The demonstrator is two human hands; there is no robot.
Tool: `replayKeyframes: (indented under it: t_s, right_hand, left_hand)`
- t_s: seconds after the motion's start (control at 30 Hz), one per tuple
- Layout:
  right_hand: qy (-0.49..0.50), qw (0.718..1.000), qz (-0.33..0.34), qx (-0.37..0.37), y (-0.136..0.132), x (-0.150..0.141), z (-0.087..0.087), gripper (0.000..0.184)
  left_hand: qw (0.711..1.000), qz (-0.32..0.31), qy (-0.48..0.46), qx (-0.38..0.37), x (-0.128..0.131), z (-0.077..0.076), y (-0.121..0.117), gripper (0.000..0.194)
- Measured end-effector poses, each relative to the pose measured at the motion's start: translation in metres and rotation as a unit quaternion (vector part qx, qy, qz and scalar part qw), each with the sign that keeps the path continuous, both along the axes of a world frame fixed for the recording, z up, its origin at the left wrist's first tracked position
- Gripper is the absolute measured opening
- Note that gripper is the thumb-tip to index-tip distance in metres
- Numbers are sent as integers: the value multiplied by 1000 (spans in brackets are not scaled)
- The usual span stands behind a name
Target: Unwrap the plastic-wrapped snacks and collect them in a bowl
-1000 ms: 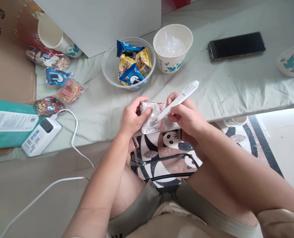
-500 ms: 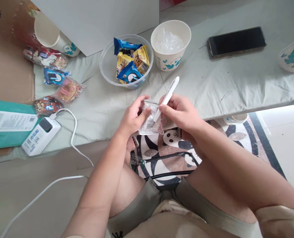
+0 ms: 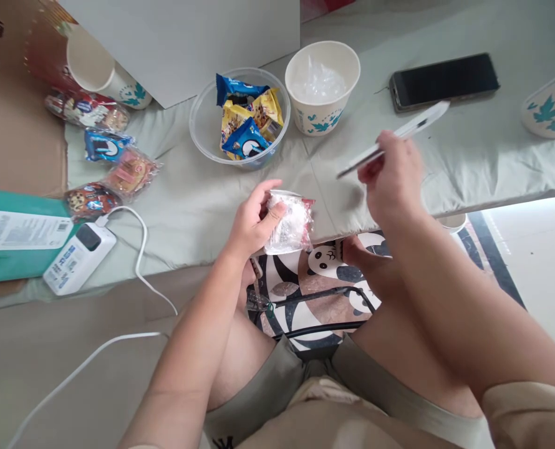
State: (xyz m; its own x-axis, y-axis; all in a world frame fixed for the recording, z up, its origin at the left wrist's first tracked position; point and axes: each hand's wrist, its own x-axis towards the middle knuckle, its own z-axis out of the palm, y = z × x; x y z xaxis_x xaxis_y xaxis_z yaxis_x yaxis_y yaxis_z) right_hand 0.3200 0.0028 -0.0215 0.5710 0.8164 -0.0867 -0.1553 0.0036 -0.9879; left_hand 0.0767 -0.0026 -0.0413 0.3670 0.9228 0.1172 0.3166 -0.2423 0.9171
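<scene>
- While a white cable point(image 3: 145, 237) runs from its end, a power bank point(image 3: 78, 260) lies on the desk point(image 3: 197, 215) at nine o'clock from the clear packet point(image 3: 296, 229).
- Wrapped snacks point(image 3: 130, 173) cluster between nine and ten.
- A see-through bowl point(image 3: 205, 125) of blue and yellow packs point(image 3: 248, 134) sits at eleven.
- The left hand point(image 3: 253, 226) has its grip closed around that packet, at the desk's edge.
- A paper cup point(image 3: 319, 122) stands just past twelve.
- The right hand point(image 3: 396, 178) has its grip closed on a slim white tool point(image 3: 411, 128), perhaps a cutter, though blurred, its tip toward eight.
- A phone point(image 3: 444, 81) lies at that hand's one o'clock.
</scene>
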Motion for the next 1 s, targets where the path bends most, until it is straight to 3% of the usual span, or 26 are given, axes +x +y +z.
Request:
replayKeyframes:
  t_s: [0.07, 0.17, 0.23, 0.3, 0.37, 0.43, 0.6, 0.7, 0.8, 0.9, 1.0]
  right_hand:
    - [-19, 1000, -10, 4, -2, 9, 3, 18]
    - [-157, 984, 80, -29, -10, 19, 9, 5]
    - [-312, 938, 146, -47, -15, 21, 9, 7]
    - [-451, 872, 180, -51, -17, 21, 5, 10]
    - [-533, 821, 196, -59, -16, 21, -3, 13]
    - [-565, 797, 201, -73, -12, 21, -11, 17]
    - [-564, 809, 166, -6, -10, 18, -7, 35]
    - [-542, 801, 240, 84, -22, 1, 4, 49]
    - [-535, 767, 321, 152, -34, -21, 6, 57]
    - [-535, 759, 334, 160, -38, -33, 1, 55]
    - [-526, 771, 322, 159, -36, -29, -1, 36]
  left_hand:
    - [998, 40, -12, 36, 2, -3, 1, 48]
    - [994, 74, -26, 75, 4, -5, 2, 39]
    - [990, 93, -32, 96, 6, -5, 2, 38]
    - [987, 114, -39, 104, 7, -6, 3, 38]
    - [984, 137, -47, 102, 7, -8, 3, 38]
    - [980, 162, -47, 100, 6, -10, 4, 35]
    - [975, 172, 1, 139, 5, -11, 6, 34]
    - [972, 142, 42, 185, 6, -6, 4, 40]
    - [970, 122, 55, 202, 7, -3, 3, 41]
    - [971, 84, 79, 208, 6, -2, 2, 29]
    - [970, 43, 111, 210, 4, -2, 2, 29]
